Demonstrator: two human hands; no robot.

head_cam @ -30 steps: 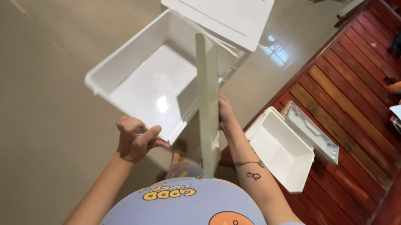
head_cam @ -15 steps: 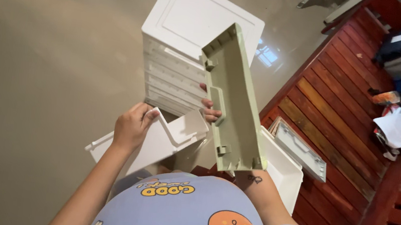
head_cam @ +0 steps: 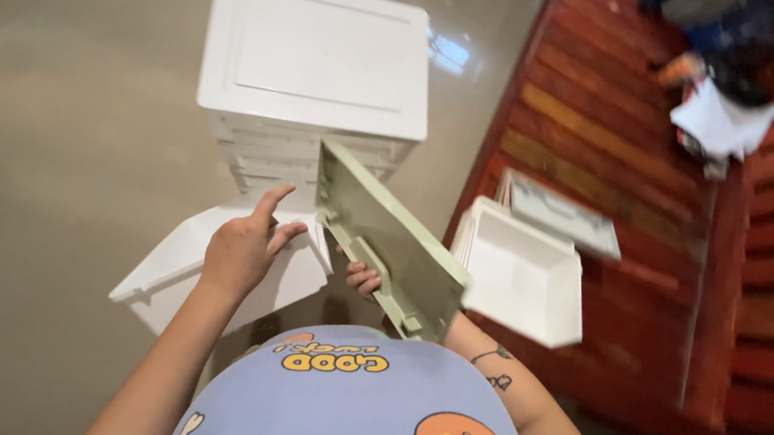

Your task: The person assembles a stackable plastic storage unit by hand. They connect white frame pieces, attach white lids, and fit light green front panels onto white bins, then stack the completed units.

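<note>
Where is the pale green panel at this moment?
In the head view the pale green panel is at centre, tilted, gripped from below by the right hand, just in front of the white drawer cabinet.

The drawer (head_cam: 206, 275) lies before the cabinet (head_cam: 314, 73); the panel (head_cam: 385, 237) stands between it and the right-hand tray (head_cam: 526, 277).

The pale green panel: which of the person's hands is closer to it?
Right. The right hand grips the pale green panel from below, fingers curled on its edge. The left hand rests on the white drawer beside it, apart from the panel.
</note>
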